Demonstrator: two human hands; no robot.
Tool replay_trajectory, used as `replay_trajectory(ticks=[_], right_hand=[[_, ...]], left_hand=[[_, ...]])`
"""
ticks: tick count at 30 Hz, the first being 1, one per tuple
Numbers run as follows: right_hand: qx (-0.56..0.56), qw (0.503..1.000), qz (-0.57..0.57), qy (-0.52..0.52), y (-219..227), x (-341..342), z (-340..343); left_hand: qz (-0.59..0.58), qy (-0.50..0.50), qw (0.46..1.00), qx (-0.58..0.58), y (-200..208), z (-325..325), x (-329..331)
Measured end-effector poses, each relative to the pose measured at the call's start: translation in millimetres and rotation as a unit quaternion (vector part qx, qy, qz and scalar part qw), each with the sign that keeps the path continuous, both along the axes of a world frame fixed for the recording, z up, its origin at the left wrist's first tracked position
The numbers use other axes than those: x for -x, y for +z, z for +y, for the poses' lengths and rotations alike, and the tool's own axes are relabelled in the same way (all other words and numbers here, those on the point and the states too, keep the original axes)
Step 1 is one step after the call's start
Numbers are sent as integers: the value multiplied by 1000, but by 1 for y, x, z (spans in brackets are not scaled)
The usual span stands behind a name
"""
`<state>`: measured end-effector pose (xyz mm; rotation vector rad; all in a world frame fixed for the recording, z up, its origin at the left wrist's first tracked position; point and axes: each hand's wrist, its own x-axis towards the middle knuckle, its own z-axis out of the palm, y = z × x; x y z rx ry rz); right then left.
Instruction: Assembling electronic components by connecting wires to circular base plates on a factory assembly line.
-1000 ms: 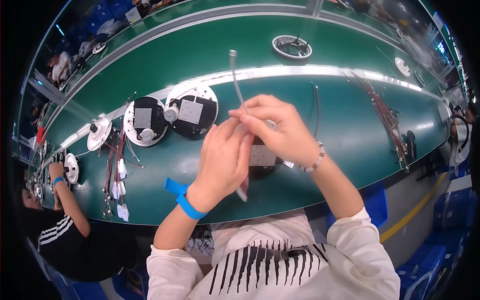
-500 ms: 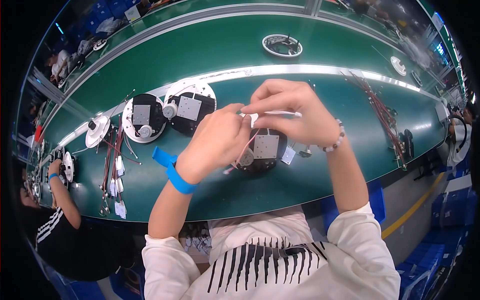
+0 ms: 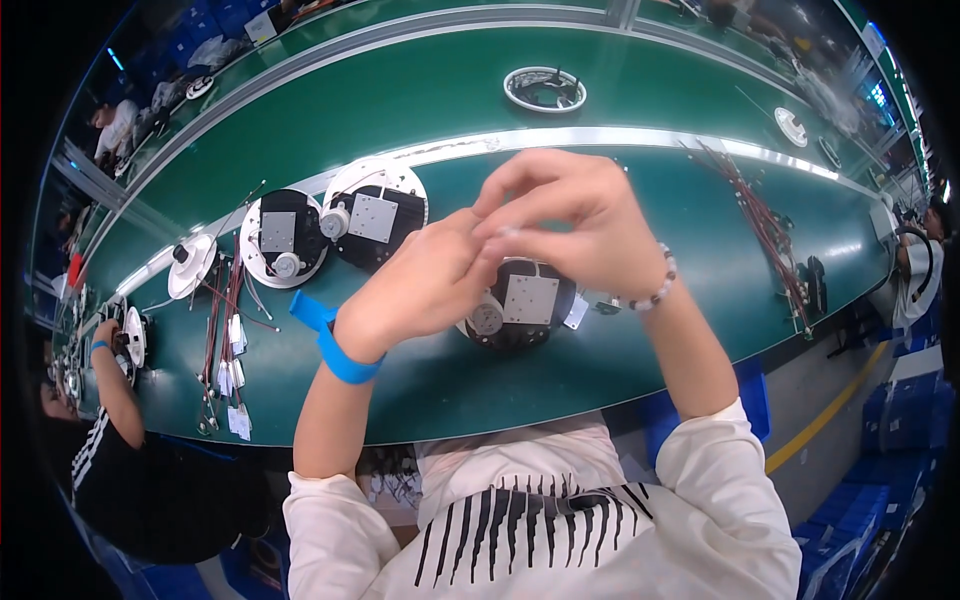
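On the green desk [image 3: 610,365], a black unit [image 3: 525,318] lies beneath left hand [image 3: 415,285] and right hand [image 3: 590,220]. Both grips curl nearly closed; contents unclear.

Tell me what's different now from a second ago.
The left hand and right hand have moved forward, uncovering more of the black unit beneath. The pale cable jutting from them no longer shows; whether released is unclear. The white ring has slid left. The reddish wire bundle at right stays put.
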<state>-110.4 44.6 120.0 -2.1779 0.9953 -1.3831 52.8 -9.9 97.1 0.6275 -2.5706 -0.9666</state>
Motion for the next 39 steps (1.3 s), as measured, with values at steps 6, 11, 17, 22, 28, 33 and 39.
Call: replay_trajectory(ticks=[6,11,17,22,28,33,39], right_hand=[[-149,946,-277,76,10,8,12],[-177,927,-322,69,12,16,20],[-34,987,52,-146,-1,21,34],[-8,941,240,-239,-26,20,61],[-1,888,370,-273,-48,11,61],[-32,879,394,-267,-45,8,56],[-55,879,415,-227,-36,1,40]], left_hand=[[-46,-17,997,-57,2,-13,-9],[50,-102,924,-364,-8,-38,-11],[-6,-35,989,-147,-36,-15,12],[20,50,985,-167,-48,-2,0],[41,99,975,-193,-52,5,-5],[81,108,970,-200,-61,7,-5],[105,111,974,-168,-57,11,-4]])
